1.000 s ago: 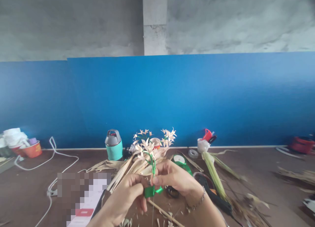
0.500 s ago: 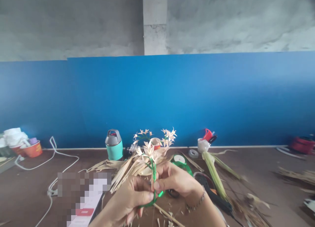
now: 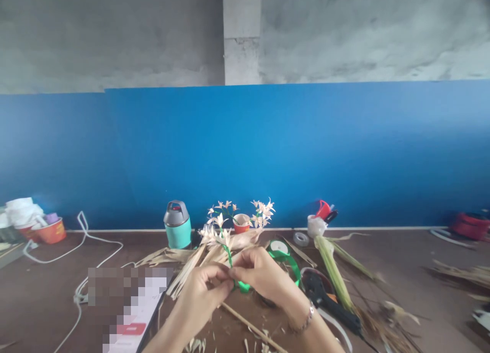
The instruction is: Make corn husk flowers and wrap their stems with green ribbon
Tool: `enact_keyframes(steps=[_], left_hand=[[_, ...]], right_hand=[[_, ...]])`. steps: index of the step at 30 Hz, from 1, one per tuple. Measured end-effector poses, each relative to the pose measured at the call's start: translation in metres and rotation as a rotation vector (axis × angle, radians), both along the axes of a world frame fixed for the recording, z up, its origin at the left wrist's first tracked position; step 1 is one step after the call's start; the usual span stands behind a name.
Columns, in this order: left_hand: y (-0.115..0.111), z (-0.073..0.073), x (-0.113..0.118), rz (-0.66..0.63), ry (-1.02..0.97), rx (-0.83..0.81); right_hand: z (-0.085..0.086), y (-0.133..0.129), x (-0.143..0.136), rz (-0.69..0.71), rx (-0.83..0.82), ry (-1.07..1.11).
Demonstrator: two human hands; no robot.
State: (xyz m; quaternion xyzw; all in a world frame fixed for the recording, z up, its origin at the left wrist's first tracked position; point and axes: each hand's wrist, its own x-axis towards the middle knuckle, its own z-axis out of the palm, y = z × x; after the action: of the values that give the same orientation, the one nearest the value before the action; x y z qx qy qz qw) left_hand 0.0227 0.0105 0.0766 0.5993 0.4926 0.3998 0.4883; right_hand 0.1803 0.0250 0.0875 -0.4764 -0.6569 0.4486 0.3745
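A flower stem point(image 3: 228, 253) wrapped in green stands upright between my hands, with pale husk flowers point(image 3: 220, 234) at its top. My left hand point(image 3: 209, 287) pinches the stem low down from the left. From the right, my right hand point(image 3: 255, 272) closes its thumb and fingers at the stem, beside the left fingertips. Green tape point(image 3: 244, 286) shows just under my right fingers, and a green band curves behind that hand to a roll point(image 3: 279, 248). The exact fingertip contact is partly hidden.
Dry husks point(image 3: 187, 271) lie behind my hands. A red cup point(image 3: 241, 223) with flowers and a teal flask point(image 3: 178, 229) stand at the back. On the right are a black glue gun point(image 3: 333, 304) and a green stalk point(image 3: 335, 271). A thin stick point(image 3: 252, 328) lies in front.
The stem and its flowers have shifted left and tilted slightly left. Both hands have moved a little up, and more of the green band shows behind my right hand.
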Motion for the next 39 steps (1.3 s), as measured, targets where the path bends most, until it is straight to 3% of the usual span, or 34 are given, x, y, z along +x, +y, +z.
enact_keyframes(steps=[4, 9, 15, 18, 21, 27, 35, 39], left_hand=[[0.002, -0.004, 0.001, 0.023, -0.024, -0.065], [-0.006, 0.001, 0.003, 0.051, -0.074, -0.161], [-0.006, 0.005, 0.0, -0.074, -0.242, -0.267], [-0.006, 0.004, -0.001, -0.068, -0.235, -0.252], [-0.007, 0.004, -0.001, -0.054, -0.244, -0.237], [-0.007, 0.006, -0.002, -0.126, -0.347, -0.224], [-0.013, 0.006, 0.002, -0.067, -0.382, -0.165], [-0.01, 0.009, -0.002, -0.168, -0.401, -0.188]], right_hand=[[-0.002, 0.001, -0.005, -0.055, 0.038, -0.05], [0.0, -0.001, -0.004, -0.025, 0.001, -0.069], [0.002, -0.002, -0.002, 0.022, -0.02, -0.024], [0.0, -0.001, -0.001, 0.033, -0.049, 0.02], [-0.004, 0.002, 0.002, 0.097, -0.106, 0.139], [-0.012, 0.005, 0.005, 0.364, -0.265, 0.535], [-0.021, 0.009, 0.001, 0.349, -0.296, 0.689], [-0.021, 0.009, 0.001, 0.351, -0.305, 0.698]])
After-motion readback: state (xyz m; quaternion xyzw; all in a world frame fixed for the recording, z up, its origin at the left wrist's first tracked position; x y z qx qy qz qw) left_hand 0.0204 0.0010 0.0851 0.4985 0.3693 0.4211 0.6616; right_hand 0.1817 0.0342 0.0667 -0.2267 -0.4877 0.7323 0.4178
